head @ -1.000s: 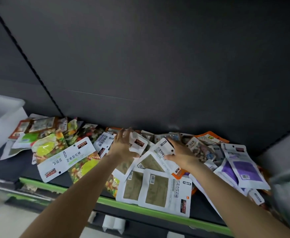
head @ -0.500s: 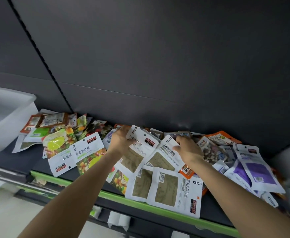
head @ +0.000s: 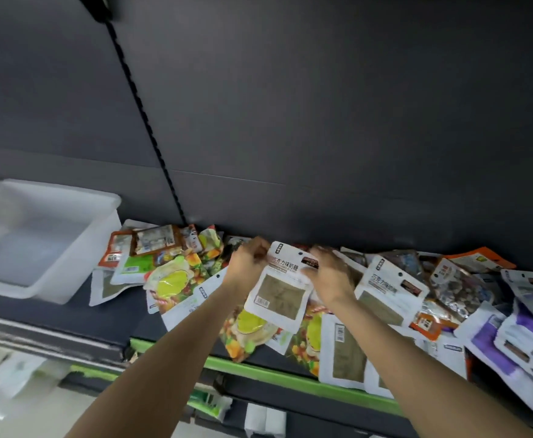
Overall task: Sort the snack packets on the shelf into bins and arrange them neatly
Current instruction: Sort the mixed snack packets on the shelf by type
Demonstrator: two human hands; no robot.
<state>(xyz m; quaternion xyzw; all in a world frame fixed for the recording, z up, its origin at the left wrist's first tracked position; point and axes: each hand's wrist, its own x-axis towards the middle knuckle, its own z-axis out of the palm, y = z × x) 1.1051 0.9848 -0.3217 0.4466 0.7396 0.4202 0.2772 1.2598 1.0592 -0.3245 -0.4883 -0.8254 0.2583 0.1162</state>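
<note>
a: start at the left. what's in the white bin [head: 37, 248]?

b: nothing that i can see. it sits at the left end of the shelf [head: 126, 314], and its inside looks bare, so by my reckoning the sorting has hardly begun.

a: and just beside it?

b: a loose heap of snack packets [head: 176, 273], orange-edged ones at the back, green and yellow fruit-print ones in front, overlapping and tilted every way. none of it is grouped.

a: then the hands?

b: both arms reach up and forward from the bottom of the view to the middle of the shelf. the left hand [head: 248, 263] has its fingers curled round the upper left edge of a white packet with a brown window [head: 279, 298]. the right hand [head: 328, 276] pinches the same packet at its upper right, palm down, fingers bent over the top. the packet hangs between them, lifted off the pile, its lower edge over the fruit-print packets.

a: further right?

b: more of the white and brown kind [head: 388, 298] lying flat, some overhanging the green shelf edge [head: 290, 379], then a dark mixed-nut packet, then purple packets [head: 524, 336] stacked at the far right.

a: so what's left?

b: nearly everything, i'd judge: every kind still needs gathering and placing into bins, and only one bin shows here.
</note>
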